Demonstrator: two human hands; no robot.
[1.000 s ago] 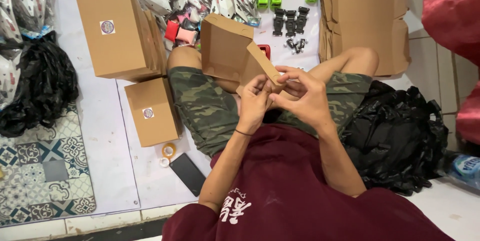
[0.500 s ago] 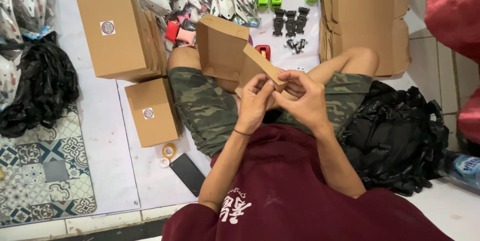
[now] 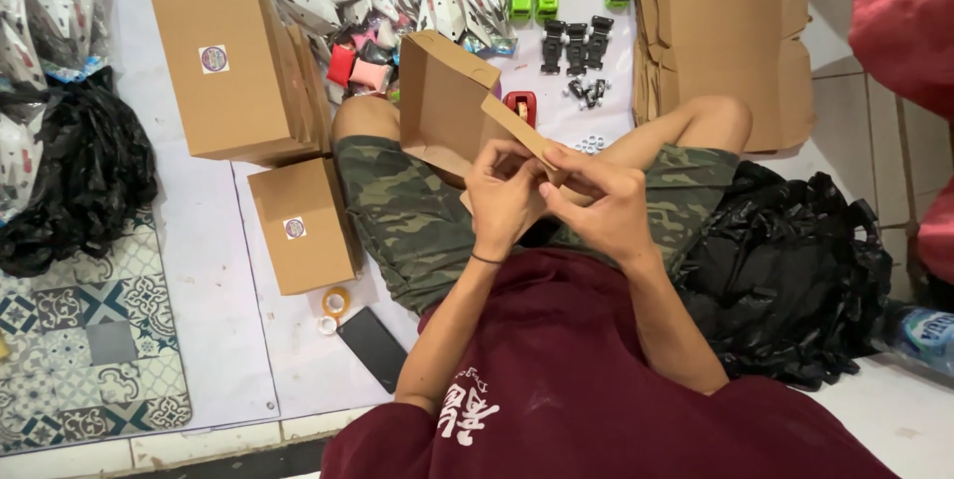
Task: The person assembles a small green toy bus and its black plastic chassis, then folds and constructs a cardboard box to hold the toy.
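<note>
A stack of flat cardboard blanks (image 3: pixel 723 37) lies within reach on the floor. Two sealed boxes (image 3: pixel 238 67) sit aside. The open box (image 3: pixel 444 101) rests over the lap so the left hand (image 3: pixel 505 196) and right hand (image 3: pixel 601 206) pinch its flap (image 3: pixel 517 126).

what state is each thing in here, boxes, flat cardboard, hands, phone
open cardboard box: half folded, open, flap held
large closed box: shut, stickered
small closed box: shut, stickered
flat cardboard stack: unfolded, lying flat
phone: screen dark
left hand: pinching flap
right hand: pinching flap
</note>
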